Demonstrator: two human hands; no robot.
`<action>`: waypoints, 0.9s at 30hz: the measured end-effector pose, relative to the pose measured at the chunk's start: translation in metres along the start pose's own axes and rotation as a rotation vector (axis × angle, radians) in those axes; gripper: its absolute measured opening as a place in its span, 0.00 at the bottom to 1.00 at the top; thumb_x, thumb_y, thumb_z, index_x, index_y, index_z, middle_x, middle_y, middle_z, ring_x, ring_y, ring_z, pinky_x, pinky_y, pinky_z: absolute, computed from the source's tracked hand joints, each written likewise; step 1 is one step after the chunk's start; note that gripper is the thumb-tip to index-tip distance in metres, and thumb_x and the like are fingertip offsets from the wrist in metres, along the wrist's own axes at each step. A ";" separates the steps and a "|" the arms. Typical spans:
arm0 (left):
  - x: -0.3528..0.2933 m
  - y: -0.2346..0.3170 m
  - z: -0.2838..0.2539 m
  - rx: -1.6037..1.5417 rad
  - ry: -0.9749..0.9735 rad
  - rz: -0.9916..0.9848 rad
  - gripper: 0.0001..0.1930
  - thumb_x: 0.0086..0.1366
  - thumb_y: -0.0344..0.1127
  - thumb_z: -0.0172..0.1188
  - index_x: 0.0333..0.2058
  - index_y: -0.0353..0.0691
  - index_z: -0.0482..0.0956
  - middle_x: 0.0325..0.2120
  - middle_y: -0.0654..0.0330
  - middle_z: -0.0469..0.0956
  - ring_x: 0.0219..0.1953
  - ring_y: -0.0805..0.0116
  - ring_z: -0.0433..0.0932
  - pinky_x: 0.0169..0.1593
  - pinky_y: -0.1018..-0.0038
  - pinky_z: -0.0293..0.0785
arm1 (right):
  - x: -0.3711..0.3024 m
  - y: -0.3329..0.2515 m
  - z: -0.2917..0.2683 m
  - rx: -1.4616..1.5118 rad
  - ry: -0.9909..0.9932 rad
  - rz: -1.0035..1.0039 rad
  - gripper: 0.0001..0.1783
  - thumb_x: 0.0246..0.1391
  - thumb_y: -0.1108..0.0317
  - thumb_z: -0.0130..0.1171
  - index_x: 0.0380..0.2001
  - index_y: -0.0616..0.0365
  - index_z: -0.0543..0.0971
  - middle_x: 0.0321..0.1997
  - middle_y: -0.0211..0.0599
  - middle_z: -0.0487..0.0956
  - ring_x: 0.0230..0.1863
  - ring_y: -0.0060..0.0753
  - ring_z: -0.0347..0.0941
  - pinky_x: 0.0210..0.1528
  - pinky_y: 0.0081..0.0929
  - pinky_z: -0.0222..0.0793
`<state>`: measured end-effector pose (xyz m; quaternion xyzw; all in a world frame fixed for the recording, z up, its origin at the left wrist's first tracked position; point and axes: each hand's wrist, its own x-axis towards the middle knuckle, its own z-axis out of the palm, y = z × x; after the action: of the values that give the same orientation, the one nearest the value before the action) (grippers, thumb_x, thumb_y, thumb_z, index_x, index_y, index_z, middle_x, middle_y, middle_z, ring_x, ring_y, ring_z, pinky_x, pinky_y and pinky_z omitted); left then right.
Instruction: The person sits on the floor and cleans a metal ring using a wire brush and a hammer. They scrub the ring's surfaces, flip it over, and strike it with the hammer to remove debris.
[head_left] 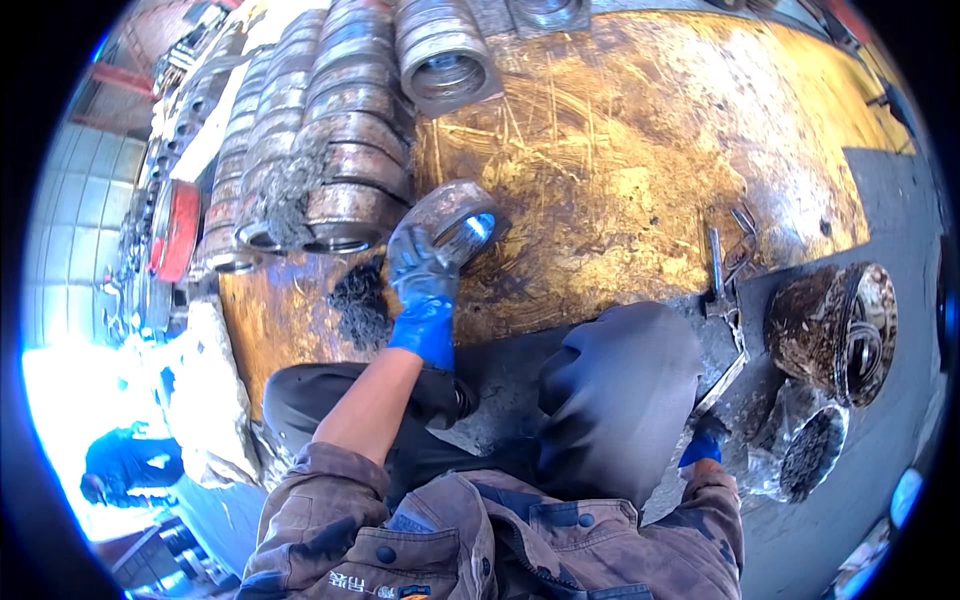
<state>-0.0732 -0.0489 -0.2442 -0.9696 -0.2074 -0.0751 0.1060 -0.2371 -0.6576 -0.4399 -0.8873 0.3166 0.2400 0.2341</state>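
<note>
A thick, worn metal ring (447,212) stands tilted on the oily yellow tabletop. My left hand (422,265), in a blue glove with grey, grimy fingers, grips its near left side. Next to that hand lies a dark clump of tangled fibres or shavings (360,300). Low at the right, beside my knee, is my right hand (705,443) in a blue and dark glove; its fingers are too dark and small to make out. It is close to an open plastic bag of black grains (810,455) and the lower end of a long pale strip (722,380).
Rows of stacked metal rings (350,130) fill the table's left side, and another ring stack (445,65) stands behind. Pliers-like tools (738,250) lie at the table's right edge. A grimy bucket (825,325) stands at the right. Another person (130,465) is far left.
</note>
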 end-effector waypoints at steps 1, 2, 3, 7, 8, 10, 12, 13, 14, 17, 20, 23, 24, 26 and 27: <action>-0.011 0.006 -0.004 0.002 0.025 0.052 0.47 0.57 0.52 0.66 0.71 0.38 0.58 0.71 0.40 0.57 0.73 0.43 0.56 0.72 0.51 0.55 | -0.003 0.002 -0.003 0.029 -0.007 -0.004 0.26 0.44 0.58 0.73 0.46 0.57 0.81 0.37 0.40 0.81 0.36 0.34 0.77 0.38 0.31 0.72; -0.027 0.002 -0.009 0.020 0.042 0.090 0.47 0.57 0.52 0.65 0.71 0.38 0.59 0.70 0.40 0.57 0.72 0.43 0.57 0.72 0.52 0.56 | -0.008 0.000 -0.003 0.049 -0.036 -0.023 0.25 0.45 0.57 0.72 0.46 0.57 0.81 0.36 0.39 0.81 0.35 0.34 0.77 0.37 0.31 0.72; -0.035 0.012 -0.014 -0.037 0.044 0.113 0.46 0.58 0.52 0.65 0.71 0.38 0.59 0.70 0.41 0.58 0.72 0.43 0.57 0.71 0.52 0.56 | -0.010 0.001 -0.015 0.076 -0.032 -0.032 0.24 0.46 0.57 0.72 0.46 0.56 0.81 0.35 0.38 0.81 0.34 0.33 0.77 0.36 0.30 0.71; -0.046 0.044 -0.033 -0.340 -0.254 0.248 0.45 0.59 0.53 0.65 0.71 0.40 0.60 0.71 0.46 0.59 0.72 0.47 0.59 0.72 0.53 0.55 | -0.023 -0.001 -0.060 0.263 -0.049 -0.066 0.21 0.51 0.56 0.69 0.45 0.55 0.81 0.32 0.36 0.80 0.31 0.29 0.75 0.32 0.28 0.69; -0.052 0.045 -0.032 -0.353 -0.294 0.274 0.45 0.59 0.53 0.65 0.71 0.41 0.59 0.71 0.47 0.59 0.72 0.48 0.58 0.72 0.53 0.55 | -0.027 -0.006 -0.071 0.318 -0.061 -0.082 0.20 0.53 0.55 0.69 0.45 0.54 0.81 0.32 0.35 0.80 0.30 0.29 0.75 0.31 0.28 0.69; -0.071 0.044 -0.022 -0.380 -0.378 0.326 0.46 0.60 0.54 0.65 0.72 0.42 0.57 0.71 0.50 0.59 0.72 0.49 0.58 0.73 0.53 0.55 | -0.038 -0.017 -0.093 0.428 -0.092 -0.118 0.19 0.55 0.55 0.68 0.45 0.54 0.80 0.30 0.34 0.80 0.28 0.27 0.74 0.29 0.26 0.68; -0.077 0.049 -0.027 -0.391 -0.445 0.270 0.47 0.62 0.56 0.64 0.73 0.43 0.54 0.72 0.50 0.57 0.72 0.49 0.58 0.73 0.54 0.55 | -0.045 -0.033 -0.127 0.539 -0.105 -0.165 0.17 0.58 0.54 0.67 0.44 0.53 0.80 0.29 0.32 0.79 0.27 0.25 0.73 0.28 0.25 0.67; -0.079 0.047 -0.027 -0.416 -0.455 0.252 0.47 0.62 0.56 0.63 0.73 0.44 0.53 0.73 0.50 0.56 0.72 0.49 0.58 0.73 0.54 0.54 | -0.046 -0.044 -0.143 0.589 -0.118 -0.191 0.17 0.59 0.54 0.66 0.44 0.52 0.80 0.28 0.32 0.79 0.26 0.24 0.73 0.27 0.25 0.66; -0.080 0.047 -0.028 -0.447 -0.460 0.237 0.47 0.63 0.56 0.63 0.74 0.44 0.52 0.73 0.50 0.55 0.72 0.49 0.57 0.73 0.54 0.54 | -0.046 -0.056 -0.162 0.641 -0.128 -0.227 0.16 0.60 0.54 0.65 0.44 0.52 0.80 0.28 0.31 0.79 0.25 0.24 0.72 0.26 0.24 0.66; -0.075 0.033 -0.033 -0.465 -0.539 0.171 0.48 0.63 0.57 0.62 0.74 0.44 0.52 0.73 0.49 0.55 0.72 0.48 0.58 0.73 0.54 0.56 | -0.026 -0.100 -0.214 0.781 -0.179 -0.293 0.14 0.64 0.53 0.63 0.42 0.50 0.80 0.26 0.29 0.78 0.22 0.21 0.69 0.23 0.23 0.64; -0.069 0.021 -0.031 -0.594 -0.541 0.012 0.46 0.62 0.54 0.62 0.74 0.44 0.53 0.73 0.49 0.56 0.72 0.47 0.58 0.72 0.52 0.57 | -0.013 -0.161 -0.271 0.817 -0.127 -0.527 0.13 0.65 0.53 0.63 0.42 0.49 0.79 0.27 0.27 0.78 0.21 0.20 0.68 0.22 0.21 0.63; -0.065 0.011 -0.022 -0.646 -0.532 -0.081 0.50 0.61 0.56 0.63 0.74 0.39 0.50 0.73 0.46 0.55 0.72 0.46 0.59 0.73 0.58 0.58 | -0.043 -0.262 -0.319 1.058 0.003 -0.716 0.14 0.64 0.55 0.64 0.44 0.51 0.79 0.29 0.29 0.78 0.23 0.23 0.69 0.24 0.24 0.66; -0.063 0.006 -0.018 -0.664 -0.500 -0.109 0.51 0.60 0.57 0.64 0.74 0.38 0.50 0.72 0.46 0.56 0.72 0.46 0.59 0.73 0.60 0.59 | -0.052 -0.288 -0.330 1.117 0.051 -0.799 0.15 0.64 0.56 0.64 0.46 0.53 0.78 0.31 0.30 0.79 0.25 0.25 0.71 0.25 0.26 0.68; -0.048 0.027 -0.043 -0.752 -0.469 -0.075 0.52 0.60 0.55 0.66 0.74 0.35 0.50 0.72 0.44 0.57 0.72 0.45 0.59 0.73 0.61 0.58 | -0.034 -0.304 -0.408 1.185 -0.382 -1.056 0.19 0.64 0.56 0.64 0.51 0.55 0.77 0.37 0.33 0.81 0.30 0.30 0.75 0.29 0.31 0.74; -0.056 0.012 -0.041 -0.736 -0.472 -0.089 0.52 0.59 0.56 0.66 0.73 0.35 0.51 0.71 0.43 0.58 0.71 0.45 0.60 0.73 0.61 0.58 | -0.099 -0.349 -0.364 1.213 -0.112 -1.018 0.20 0.64 0.55 0.64 0.51 0.57 0.76 0.38 0.34 0.82 0.32 0.32 0.77 0.31 0.33 0.75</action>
<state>-0.1227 -0.0909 -0.2173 -0.9235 -0.2271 0.0751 -0.3000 0.0316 -0.5787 -0.0083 -0.6273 -0.0649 -0.0668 0.7732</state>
